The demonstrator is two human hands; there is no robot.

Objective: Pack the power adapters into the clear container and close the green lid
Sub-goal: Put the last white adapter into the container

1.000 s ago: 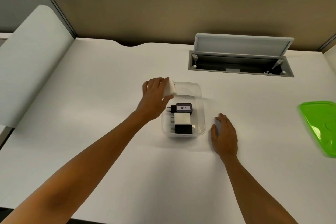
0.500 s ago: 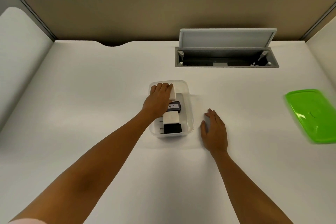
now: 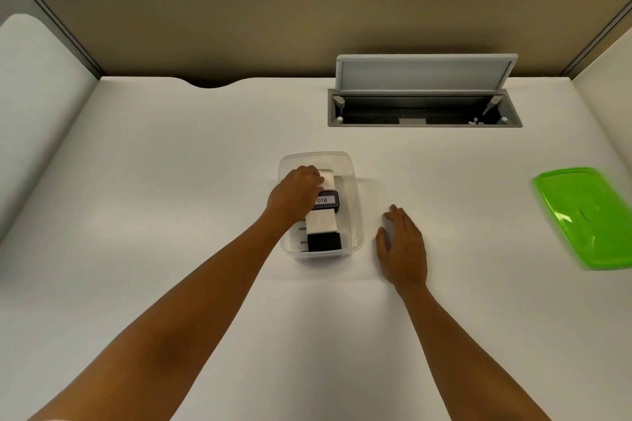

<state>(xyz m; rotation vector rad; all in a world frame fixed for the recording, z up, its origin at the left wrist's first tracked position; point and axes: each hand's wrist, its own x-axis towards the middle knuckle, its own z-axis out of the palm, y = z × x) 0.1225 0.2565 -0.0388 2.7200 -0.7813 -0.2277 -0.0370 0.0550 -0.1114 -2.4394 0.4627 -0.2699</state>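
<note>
Progress since a second ago is plain: my left hand, which then held the white adapter up over the far left corner of the clear container, has come down with it, so the block now sits inside, at the far end of the tub. My grip there is clamped on that adapter, fingers curled over its top, and I judge I am seating it, not yet letting go. Nearer me in the same container lie three more: a black adapter with the 018 label, partly under my knuckles, then a second white one, then a black one against the near wall, with prongs showing on the left side. My right hand lies flat on the counter just right of the container, fingers spread loosely and holding nothing. Well to the right of the container lies the green lid, blurred, untouched. I see no other adapters on the counter, so packing looks nearly finished; what remains, as I read it, is releasing this piece and fetching the lid, which the right hand is better placed to reach.
</note>
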